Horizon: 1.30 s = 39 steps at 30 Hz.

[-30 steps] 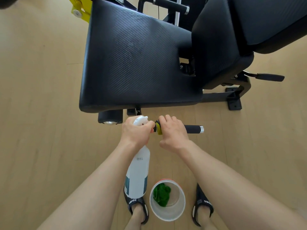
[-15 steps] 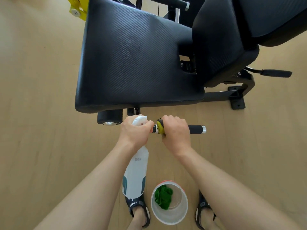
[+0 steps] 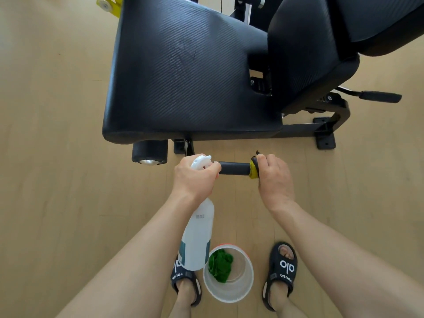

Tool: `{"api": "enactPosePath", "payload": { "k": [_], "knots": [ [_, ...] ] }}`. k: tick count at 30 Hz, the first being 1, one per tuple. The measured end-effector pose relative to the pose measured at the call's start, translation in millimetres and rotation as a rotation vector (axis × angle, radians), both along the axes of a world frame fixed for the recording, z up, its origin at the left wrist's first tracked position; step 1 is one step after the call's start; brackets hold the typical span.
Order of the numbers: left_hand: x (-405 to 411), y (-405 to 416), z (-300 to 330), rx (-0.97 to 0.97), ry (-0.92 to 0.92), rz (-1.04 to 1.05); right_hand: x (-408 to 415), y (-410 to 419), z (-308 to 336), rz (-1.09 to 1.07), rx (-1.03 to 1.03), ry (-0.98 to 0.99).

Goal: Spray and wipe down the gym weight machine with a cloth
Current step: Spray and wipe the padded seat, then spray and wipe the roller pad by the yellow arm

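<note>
Your left hand (image 3: 193, 177) is curled round the neck of the white plastic spray bottle (image 3: 197, 235), which hangs down toward your left foot with its nozzle up near the inner end of the black foam-covered handle bar (image 3: 234, 168) sticking out below the black textured seat pad (image 3: 183, 74) of the weight machine. Your right hand (image 3: 274, 177) is clamped on a yellow-and-black cloth (image 3: 254, 167) wrapped round the outer end of that bar, so the hands sit apart, one at each end. Wipe looks mid-stroke on the bar; the seat pad and the black backrest pad (image 3: 309, 53) likely not yet done. Risks: the cloth is at the very end of the bar, so one more pull outward could slip it off. The bottle dangles from a neck grip and could swing against the white round bucket (image 3: 229, 292) on the floor between your feet, the one with the green rag (image 3: 221, 265) inside, and tip it. A stray trigger squeeze would wet the pale wood floor (image 3: 57, 157) beside your black slide sandals (image 3: 283, 269), making it slippery.
</note>
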<state>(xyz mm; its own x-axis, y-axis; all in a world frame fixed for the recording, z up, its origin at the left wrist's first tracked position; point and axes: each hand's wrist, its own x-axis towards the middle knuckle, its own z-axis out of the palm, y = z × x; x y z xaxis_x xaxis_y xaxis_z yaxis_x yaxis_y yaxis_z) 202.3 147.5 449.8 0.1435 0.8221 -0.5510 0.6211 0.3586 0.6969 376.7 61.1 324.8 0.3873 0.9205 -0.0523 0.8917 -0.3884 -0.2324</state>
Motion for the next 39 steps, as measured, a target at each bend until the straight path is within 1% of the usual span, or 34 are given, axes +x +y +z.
{"api": "enactPosePath", "payload": {
  "k": [3, 8, 10, 11, 13, 14, 15, 16, 18, 21, 25, 27, 29, 31, 36, 39],
  "knots": [
    [-13.4, -4.6, 2.7, -0.004, -0.011, 0.046, -2.2, 2.7, 4.9, -0.115, -0.037, 0.026],
    [-50.4, -10.0, 4.9, -0.017, 0.002, 0.147, -6.9, 14.2, 22.8, -0.351, -0.203, 0.178],
    [-66.3, -10.1, 6.6, -0.031, 0.005, 0.176, -8.1, 19.3, 30.9, -0.470, -0.214, 0.245],
    [-76.6, -8.8, 10.1, -0.031, 0.000, 0.184, -6.2, 22.2, 25.2, -0.566, -0.201, 0.298],
    [-90.5, -6.6, 15.7, -0.024, 0.001, 0.186, -1.1, 23.5, 23.7, -0.893, -0.180, 0.515],
    [-103.7, -7.2, 20.7, -0.023, 0.001, 0.203, -9.7, 19.9, 23.5, -1.022, -0.230, 0.647],
    [-112.8, -6.2, 24.6, -0.026, -0.007, 0.218, -18.9, 15.0, 22.7, -1.088, -0.286, 0.766],
    [-122.8, -4.5, 28.8, -0.036, -0.017, 0.233, -36.1, 12.6, 25.8, -1.097, -0.340, 0.875],
    [-141.5, -1.7, 35.6, -0.063, -0.049, 0.259, -78.5, 13.4, 31.8, -1.033, -0.402, 1.018],
    [-175.7, 5.0, 42.3, -0.070, -0.098, 0.309, -153.9, 34.3, 38.2, -0.923, -0.414, 1.218],
    [-224.8, 14.4, 46.9, -0.071, -0.138, 0.346, -238.2, 68.0, 53.2, -0.791, -0.403, 1.380],
    [-251.8, 19.8, 46.0, -0.060, -0.140, 0.366, -269.3, 80.8, 58.3, -0.749, -0.396, 1.418],
    [-277.0, 23.3, 44.2, -0.071, -0.149, 0.379, -291.9, 88.6, 61.1, -0.749, -0.376, 1.432],
    [-303.3, 26.9, 41.7, -0.081, -0.165, 0.392, -313.3, 93.0, 64.3, -0.746, -0.363, 1.405],
    [-356.6, 44.2, 43.2, -0.119, -0.172, 0.399, -353.3, 97.5, 64.5, -0.777, -0.398, 1.284],
    [-384.8, 59.2, 43.2, -0.115, -0.168, 0.383, -376.9, 103.6, 64.8, -0.761, -0.433, 1.209]
  ]
}}
